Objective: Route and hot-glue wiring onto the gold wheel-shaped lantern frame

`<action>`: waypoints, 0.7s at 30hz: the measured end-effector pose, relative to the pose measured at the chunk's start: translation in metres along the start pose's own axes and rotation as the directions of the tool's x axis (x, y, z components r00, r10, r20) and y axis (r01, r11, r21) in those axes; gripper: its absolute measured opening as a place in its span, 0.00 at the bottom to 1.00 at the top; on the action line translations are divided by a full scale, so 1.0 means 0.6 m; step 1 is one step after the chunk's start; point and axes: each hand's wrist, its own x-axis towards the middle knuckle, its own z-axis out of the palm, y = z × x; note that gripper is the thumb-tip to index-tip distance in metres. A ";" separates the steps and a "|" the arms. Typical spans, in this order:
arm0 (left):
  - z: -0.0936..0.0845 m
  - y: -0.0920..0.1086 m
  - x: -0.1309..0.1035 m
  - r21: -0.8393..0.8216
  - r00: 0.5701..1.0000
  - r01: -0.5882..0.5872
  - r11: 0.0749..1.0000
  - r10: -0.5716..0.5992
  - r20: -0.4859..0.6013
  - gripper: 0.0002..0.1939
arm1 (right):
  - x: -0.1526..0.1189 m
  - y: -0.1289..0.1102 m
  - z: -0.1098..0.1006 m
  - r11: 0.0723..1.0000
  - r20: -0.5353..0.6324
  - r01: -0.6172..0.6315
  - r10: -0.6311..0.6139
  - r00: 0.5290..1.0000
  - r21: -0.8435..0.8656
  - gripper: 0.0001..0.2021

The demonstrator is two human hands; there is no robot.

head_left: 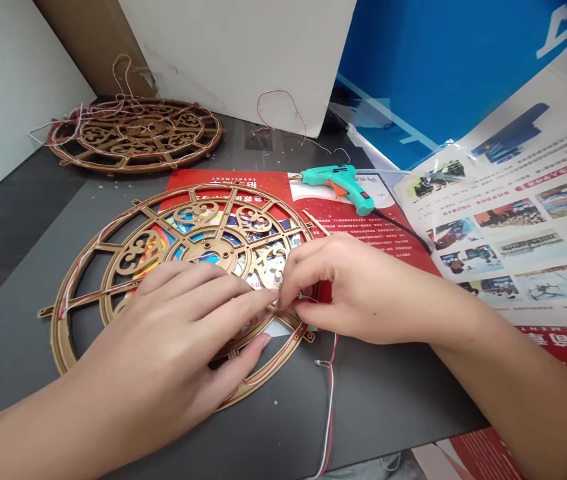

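A round, gold-brown openwork wheel frame point(196, 249) with scroll ornaments and spokes lies in front of me. Red and white wire runs along grooves in its rim. My left hand point(178, 333) rests over the near part of the frame, fingers stretched out, its index fingertip close to my right fingertips. At the frame's right side my right hand point(336, 287) has its fingers pinched on thin wire; the exact grip is partly hidden. Below that hand a red and white wire point(330, 407) with a small clear bulb point(321, 363) hangs down past the board.
A similar wired frame point(138, 137) lies at the back left. Beyond my right hand are a teal glue gun point(336, 183) with a black cord and a thin wooden stick point(315, 221). Red printed sheets point(363, 227) cover part of the grey board point(363, 413). Loose wire point(278, 91) lies behind.
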 end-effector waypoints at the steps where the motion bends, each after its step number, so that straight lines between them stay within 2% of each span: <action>1: 0.000 0.000 -0.001 0.014 1.000 0.010 1.000 -0.011 0.002 0.10 | 0.000 0.000 0.000 1.000 0.002 -0.004 0.004 1.000 -0.001 0.18; 3: 0.001 -0.001 -0.002 0.012 0.999 0.033 0.999 -0.033 0.022 0.14 | -0.001 -0.001 0.001 1.000 0.005 -0.015 0.015 1.000 0.002 0.18; 8: 0.008 -0.001 -0.002 -0.019 0.998 0.062 0.998 -0.061 0.025 0.13 | -0.004 0.000 0.002 1.000 -0.002 -0.008 0.008 1.000 0.018 0.19; 12: 0.011 -0.003 0.000 -0.064 0.996 0.084 0.994 -0.082 0.039 0.19 | -0.003 0.001 0.002 1.000 -0.021 0.010 -0.010 1.000 0.018 0.19; 21: 0.010 -0.005 0.012 -0.012 0.998 0.026 1.000 -0.025 0.052 0.19 | -0.003 0.002 0.000 0.999 -0.036 0.010 -0.009 0.999 0.039 0.19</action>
